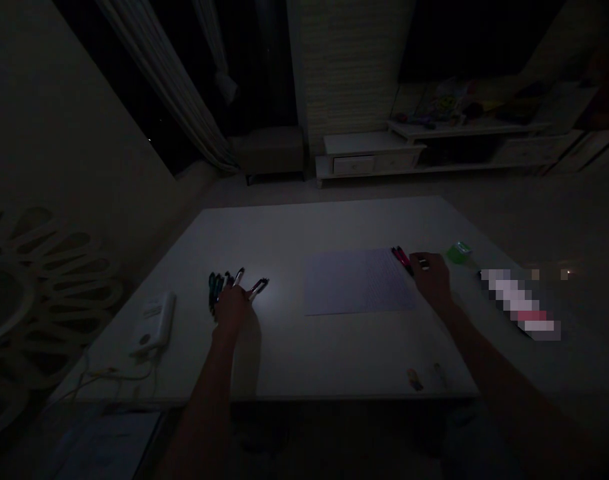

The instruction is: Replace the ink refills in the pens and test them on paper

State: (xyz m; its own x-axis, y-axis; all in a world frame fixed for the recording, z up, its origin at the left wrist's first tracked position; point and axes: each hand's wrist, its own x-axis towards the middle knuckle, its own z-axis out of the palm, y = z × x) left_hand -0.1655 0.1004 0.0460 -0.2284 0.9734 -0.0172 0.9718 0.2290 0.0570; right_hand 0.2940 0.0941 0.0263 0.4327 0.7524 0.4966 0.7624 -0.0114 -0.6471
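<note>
In the dim head view, my left hand (pixel 231 305) is closed over pens at the left of the white table (pixel 279 240). A pen with a pale barrel (pixel 258 289) sticks out to its right, and several dark teal pens (pixel 215 288) lie on its left. My right hand (pixel 433 277) is closed at the right edge of a lined sheet of paper (pixel 359 283). A small dark-and-white object (pixel 423 264) shows at its fingers; its kind is unclear. Pink-and-black pens (pixel 402 258) lie just left of that hand, on the paper's corner.
A small green transparent box (pixel 458 252) stands right of my right hand. Farther right lies a blurred-out item (pixel 519 303). A white power bank-like device (pixel 154 323) with cables is at the left. Small items (pixel 414 379) lie near the front edge.
</note>
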